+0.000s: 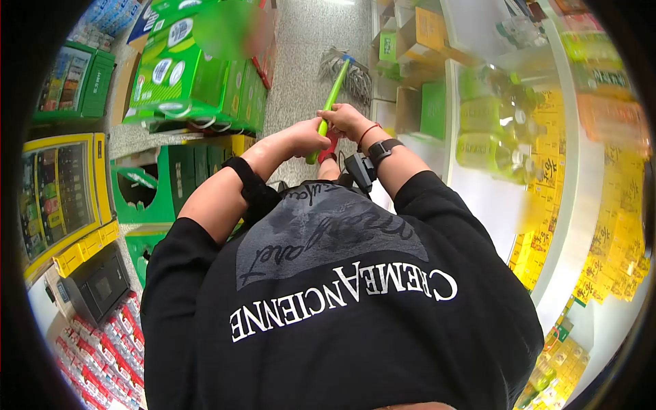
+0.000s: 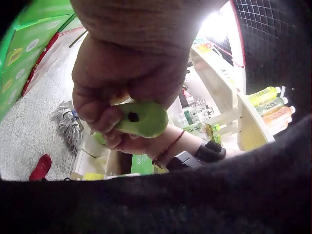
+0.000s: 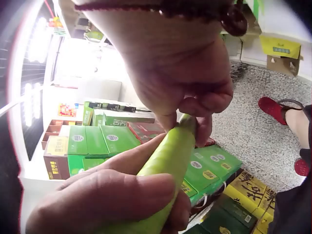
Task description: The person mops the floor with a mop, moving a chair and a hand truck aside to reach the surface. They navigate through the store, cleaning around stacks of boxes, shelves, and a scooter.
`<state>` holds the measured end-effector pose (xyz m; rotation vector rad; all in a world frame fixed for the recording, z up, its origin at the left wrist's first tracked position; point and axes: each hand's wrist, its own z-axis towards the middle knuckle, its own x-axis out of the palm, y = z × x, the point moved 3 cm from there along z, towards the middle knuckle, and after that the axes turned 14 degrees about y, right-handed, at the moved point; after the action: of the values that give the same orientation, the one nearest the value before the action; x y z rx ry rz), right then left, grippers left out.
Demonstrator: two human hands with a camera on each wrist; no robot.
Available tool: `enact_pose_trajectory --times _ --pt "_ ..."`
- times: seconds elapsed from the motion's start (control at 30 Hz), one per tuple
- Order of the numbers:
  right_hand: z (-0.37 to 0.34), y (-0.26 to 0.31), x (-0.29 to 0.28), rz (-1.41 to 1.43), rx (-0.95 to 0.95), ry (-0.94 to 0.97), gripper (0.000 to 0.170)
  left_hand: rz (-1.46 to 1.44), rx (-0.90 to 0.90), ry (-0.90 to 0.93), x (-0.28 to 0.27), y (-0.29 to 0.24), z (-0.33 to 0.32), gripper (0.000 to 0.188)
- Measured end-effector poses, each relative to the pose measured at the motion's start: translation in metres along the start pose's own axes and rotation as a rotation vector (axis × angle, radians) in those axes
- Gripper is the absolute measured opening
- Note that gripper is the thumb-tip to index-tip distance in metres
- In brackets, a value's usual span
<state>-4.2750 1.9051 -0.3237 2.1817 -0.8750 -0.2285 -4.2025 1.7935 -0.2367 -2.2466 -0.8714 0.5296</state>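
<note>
Both hands grip the bright green handle (image 1: 334,93) of a mop in front of the body. My left hand (image 1: 306,139) wraps the near end, and the handle's rounded tip (image 2: 148,120) sticks out of that fist in the left wrist view. Farther along the handle, toward the mop head, my right hand (image 1: 350,121) curls its fingers round it, as the right wrist view also shows. The grey string mop head (image 1: 350,78) lies on the speckled floor ahead, joined to the handle by a blue piece.
Stacked green cartons (image 1: 179,75) stand on the left of the aisle. Along the right side run white shelves (image 1: 451,102) with bottles and yellow boxes. A yellow-framed display cooler (image 1: 65,191) is at far left. The person's red shoe (image 3: 273,110) is on the floor (image 1: 294,41).
</note>
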Motion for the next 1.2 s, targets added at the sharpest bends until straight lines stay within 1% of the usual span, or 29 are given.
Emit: enact_pose_trajectory --times 0.1,0.17,0.2,0.27,0.33,0.37,0.4,0.43,0.5,0.57,0.63,0.7,0.77,0.9,0.97,1.0,1.03,1.1,1.13,1.2 --pt "0.033 0.028 -0.045 -0.013 -0.033 0.019 0.034 0.058 -0.031 -0.056 -0.04 -0.017 0.038 0.06" --pt "0.044 0.049 -0.069 0.09 -0.043 0.061 0.031 -0.032 -0.036 -0.058 -0.063 -0.028 0.059 0.053" --pt "0.051 0.058 -0.081 0.073 -0.051 0.049 0.029 -0.038 -0.042 -0.05 -0.07 -0.035 0.066 0.053" --pt "0.063 0.081 -0.107 0.062 -0.058 0.07 0.029 0.063 -0.018 -0.129 -0.096 -0.055 0.08 0.055" --pt "0.072 0.099 -0.122 0.057 -0.052 0.101 0.029 0.003 -0.04 -0.136 -0.117 -0.065 0.095 0.056" --pt "0.077 0.108 -0.132 0.016 -0.024 0.096 0.026 -0.049 -0.061 -0.141 -0.125 -0.068 0.101 0.057" --pt "0.082 0.117 -0.14 -0.024 0.002 0.091 0.024 -0.109 -0.036 -0.119 -0.132 -0.077 0.101 0.06" --pt "0.089 0.122 -0.147 -0.029 -0.001 0.1 0.024 -0.113 -0.04 -0.128 -0.14 -0.086 0.102 0.06" --pt "0.097 0.134 -0.162 -0.025 0.007 0.103 0.023 -0.011 -0.084 -0.13 -0.155 -0.104 0.11 0.063" --pt "0.105 0.147 -0.177 -0.016 0.011 0.087 0.024 0.003 -0.074 -0.15 -0.172 -0.1 0.132 0.065" --pt "0.118 0.157 -0.192 -0.005 -0.013 0.112 0.035 0.015 -0.064 -0.156 -0.188 -0.109 0.141 0.064" --pt "0.134 0.168 -0.206 -0.027 -0.01 0.091 0.034 -0.03 -0.035 -0.147 -0.207 -0.117 0.152 0.063" --pt "0.148 0.185 -0.221 -0.007 -0.014 0.104 0.034 -0.059 -0.13 -0.116 -0.229 -0.125 0.162 0.057" --pt "0.181 0.231 -0.253 -0.034 -0.002 0.086 0.033 -0.045 -0.045 -0.1 -0.289 -0.133 0.196 0.06" --pt "0.202 0.261 -0.272 -0.056 0.019 0.068 0.032 0.002 0.012 -0.131 -0.329 -0.142 0.214 0.058" --pt "0.209 0.278 -0.281 -0.056 0.02 0.056 0.032 -0.034 -0.005 -0.099 -0.348 -0.156 0.213 0.058" --pt "0.219 0.293 -0.293 -0.068 0.025 0.054 0.032 -0.043 0.004 -0.103 -0.367 -0.167 0.215 0.058" --pt "0.233 0.319 -0.308 0.009 0.047 0.065 0.032 -0.107 -0.036 -0.044 -0.395 -0.181 0.223 0.055" --pt "0.231 0.336 -0.314 -0.056 0.04 0.019 0.032 -0.099 -0.035 -0.043 -0.412 -0.188 0.23 0.055" --pt "0.247 0.349 -0.332 -0.037 0.023 0.012 0.031 0.031 -0.068 -0.012 -0.434 -0.197 0.245 0.055"
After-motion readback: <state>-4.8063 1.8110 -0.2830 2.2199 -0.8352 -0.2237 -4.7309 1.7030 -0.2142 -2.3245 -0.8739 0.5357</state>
